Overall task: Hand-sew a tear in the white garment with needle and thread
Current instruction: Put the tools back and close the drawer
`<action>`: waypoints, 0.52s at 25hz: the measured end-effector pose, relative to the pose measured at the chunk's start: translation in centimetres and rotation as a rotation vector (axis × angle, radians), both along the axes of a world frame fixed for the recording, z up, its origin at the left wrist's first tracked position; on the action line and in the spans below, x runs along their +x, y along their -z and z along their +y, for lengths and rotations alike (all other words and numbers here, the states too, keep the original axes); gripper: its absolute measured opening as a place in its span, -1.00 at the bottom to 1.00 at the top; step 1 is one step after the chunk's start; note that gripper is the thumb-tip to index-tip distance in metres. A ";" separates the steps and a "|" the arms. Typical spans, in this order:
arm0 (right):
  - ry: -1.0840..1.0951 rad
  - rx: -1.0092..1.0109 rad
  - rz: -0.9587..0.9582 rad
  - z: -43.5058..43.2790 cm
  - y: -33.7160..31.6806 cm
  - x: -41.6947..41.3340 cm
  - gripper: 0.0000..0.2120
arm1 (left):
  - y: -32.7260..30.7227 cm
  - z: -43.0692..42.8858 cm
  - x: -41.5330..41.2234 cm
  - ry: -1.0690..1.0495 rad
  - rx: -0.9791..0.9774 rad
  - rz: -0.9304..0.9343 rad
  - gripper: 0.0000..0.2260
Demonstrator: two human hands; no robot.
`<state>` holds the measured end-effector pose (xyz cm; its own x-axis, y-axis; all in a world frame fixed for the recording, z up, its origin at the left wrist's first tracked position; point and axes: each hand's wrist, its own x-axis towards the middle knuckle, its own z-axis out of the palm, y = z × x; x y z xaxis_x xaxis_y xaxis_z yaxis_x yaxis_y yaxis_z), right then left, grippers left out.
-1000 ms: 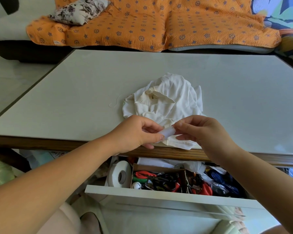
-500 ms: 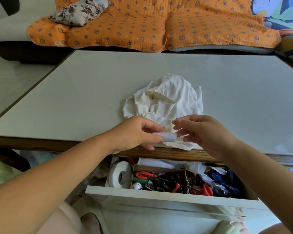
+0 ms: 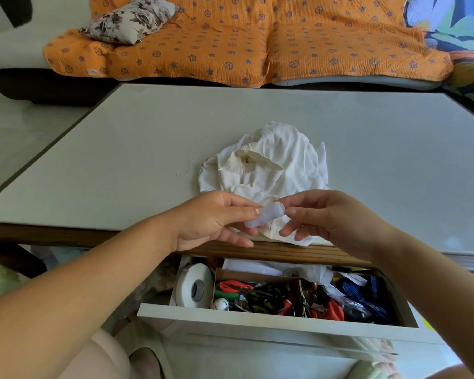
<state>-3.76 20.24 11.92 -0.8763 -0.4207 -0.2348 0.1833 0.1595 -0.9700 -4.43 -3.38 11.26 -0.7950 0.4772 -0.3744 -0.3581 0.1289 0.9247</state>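
The white garment (image 3: pixel 268 162) is heaped in a crumpled pile near the front edge of the surface (image 3: pixel 394 160). No stitches are seen on it, and the tear cannot be picked out among the folds. The cloth looks soft and thin, and a stiffer, cream-coloured collar is folded on top. Just in front of the pile, a small spool of thread (image 3: pixel 263 218) is held up between the two hands. It is a short round roll, wound with pale white thread. Its lower end is pinched in the grip of the left hand (image 3: pixel 208 220), with the thumb on one side and the fingers on the other. Its upper end is pinched by the thumb and first finger of the right hand (image 3: pixel 337 217); whether a loose thread end is caught there cannot be told. No needle can be seen. So the task is judged to be at its very start: thread has to be pulled off and cut, a needle threaded, and the tear sewn shut. A short curl of loose thread (image 3: pixel 185 170) is seen on the smooth, pale surface beside the garment. Below, a drawer (image 3: pixel 257 324) is pulled open, and it is filled with a white tape roll (image 3: pixel 188 288), black-handled scissors (image 3: pixel 268 296) and other small things.
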 end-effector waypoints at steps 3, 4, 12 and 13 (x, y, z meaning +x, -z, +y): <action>0.063 -0.159 -0.120 -0.6 0.4 -0.1 -0.74 | 0.0 0.0 0.2 -0.004 0.066 -0.072 -0.63; 0.077 -0.194 -0.145 -0.7 0.5 -0.1 -0.77 | 0.0 0.0 0.2 0.001 0.083 -0.085 -0.66; 0.208 -0.294 -0.174 -2.0 0.9 0.1 -0.89 | -0.4 0.7 0.5 -0.082 0.240 -0.206 -0.73; 0.225 -0.237 -0.125 -2.2 1.0 0.2 -0.91 | -0.4 0.9 0.5 -0.098 0.253 -0.212 -0.73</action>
<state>-3.58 17.99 10.89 -0.9239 -0.2757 -0.2654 0.3083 -0.1254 -0.9430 -3.90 -2.53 11.69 -0.7589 0.5013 -0.4157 -0.5449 -0.1392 0.8268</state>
